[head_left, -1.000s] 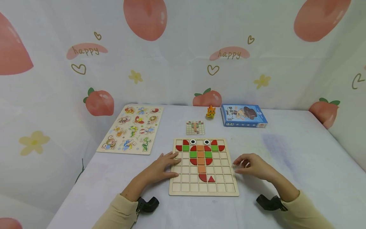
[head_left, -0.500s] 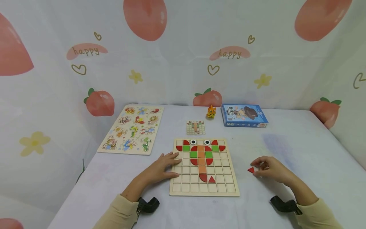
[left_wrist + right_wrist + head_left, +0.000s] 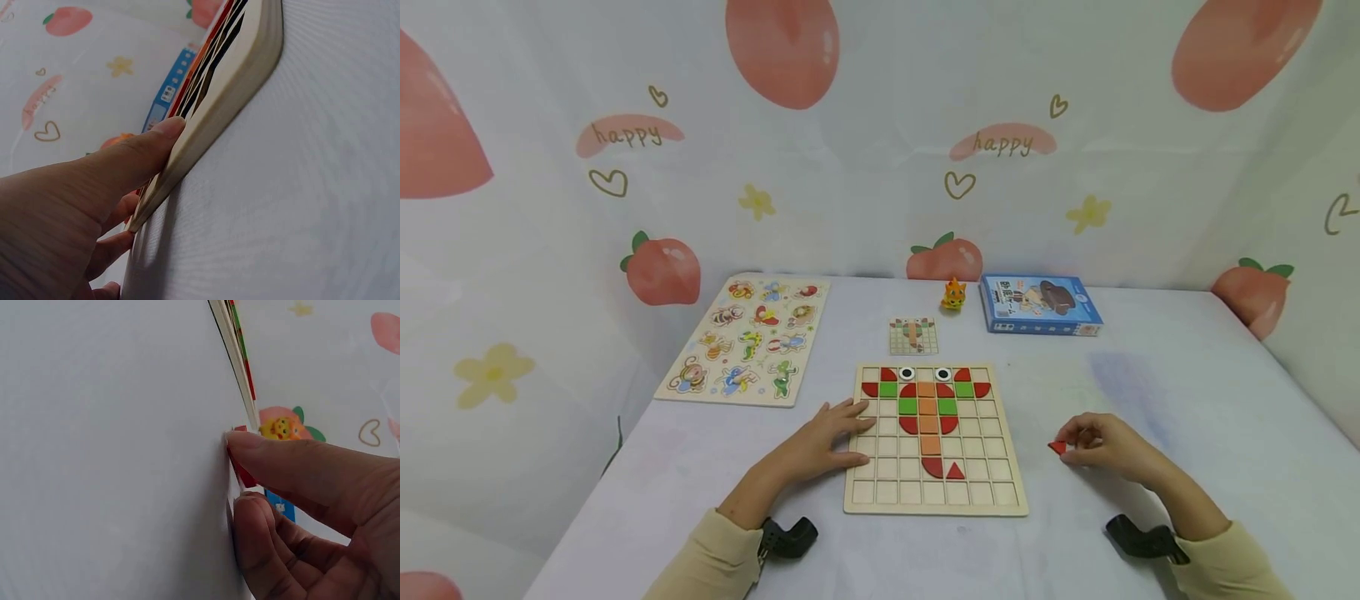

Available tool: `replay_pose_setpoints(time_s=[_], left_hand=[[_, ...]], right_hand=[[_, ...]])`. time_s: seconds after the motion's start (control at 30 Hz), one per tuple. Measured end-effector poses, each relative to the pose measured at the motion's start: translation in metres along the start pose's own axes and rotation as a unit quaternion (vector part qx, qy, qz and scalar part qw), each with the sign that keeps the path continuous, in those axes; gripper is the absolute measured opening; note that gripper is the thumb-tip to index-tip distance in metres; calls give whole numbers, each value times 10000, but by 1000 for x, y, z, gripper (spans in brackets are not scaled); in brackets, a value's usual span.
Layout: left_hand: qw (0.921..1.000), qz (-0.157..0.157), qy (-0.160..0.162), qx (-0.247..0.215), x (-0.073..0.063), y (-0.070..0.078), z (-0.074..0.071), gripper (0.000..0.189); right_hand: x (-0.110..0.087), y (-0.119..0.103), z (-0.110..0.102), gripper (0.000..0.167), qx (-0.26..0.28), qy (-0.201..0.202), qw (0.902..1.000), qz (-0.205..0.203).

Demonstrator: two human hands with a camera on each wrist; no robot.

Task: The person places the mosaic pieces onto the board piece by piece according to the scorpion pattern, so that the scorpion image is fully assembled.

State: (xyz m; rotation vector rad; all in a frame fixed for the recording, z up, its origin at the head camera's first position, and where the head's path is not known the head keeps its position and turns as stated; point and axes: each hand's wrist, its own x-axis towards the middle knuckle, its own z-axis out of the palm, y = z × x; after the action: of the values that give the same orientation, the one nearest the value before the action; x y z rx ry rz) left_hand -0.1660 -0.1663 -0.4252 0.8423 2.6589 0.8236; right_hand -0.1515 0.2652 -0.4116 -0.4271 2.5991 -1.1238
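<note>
A square wooden grid board (image 3: 883,492) lies in the middle of the table, bearing red, green and orange pieces and two eye pieces. My left hand (image 3: 820,442) rests at its left edge, fingers spread and thumb (image 3: 170,127) on the rim. To the right of the board, my right hand (image 3: 1101,446) pinches a red triangle piece (image 3: 1057,447) low over the tabletop. The thumb covers part of this piece (image 3: 246,477) in the right wrist view. Another red triangle (image 3: 955,472) lies in a lower cell of the board, beside a red quarter-round piece (image 3: 932,467).
Behind the board lies a small pattern card (image 3: 913,336). Farther back are an orange toy figure (image 3: 953,295) and a blue box (image 3: 1041,305). An animal puzzle board (image 3: 745,340) lies at the back left. A printed cloth hangs behind the table.
My right hand has moved right, away from the board's edge, to the red triangle and now pinches it; the piece has tilted slightly. The left hand stays in place.
</note>
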Motion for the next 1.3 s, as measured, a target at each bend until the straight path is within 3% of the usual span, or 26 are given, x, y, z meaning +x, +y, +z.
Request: replay_pose_setpoints(time_s=[0.4, 0.53, 0.9, 1.3], left_hand=[[10000, 43, 37, 0, 1, -1, 0, 59], [10000, 50, 15, -38, 1, -2, 1, 59], [10000, 42, 29, 24, 1, -1, 0, 59], [10000, 63, 4, 41, 1, -1, -1, 60]], right_hand=[[6, -7, 5, 9, -26, 26, 9998, -176], [10, -17, 10, 18, 53, -24, 9999, -119], [25, -47, 25, 29, 1183, -695, 9905, -126], [32, -72, 59, 19, 1018, -1389, 9838, -503]])
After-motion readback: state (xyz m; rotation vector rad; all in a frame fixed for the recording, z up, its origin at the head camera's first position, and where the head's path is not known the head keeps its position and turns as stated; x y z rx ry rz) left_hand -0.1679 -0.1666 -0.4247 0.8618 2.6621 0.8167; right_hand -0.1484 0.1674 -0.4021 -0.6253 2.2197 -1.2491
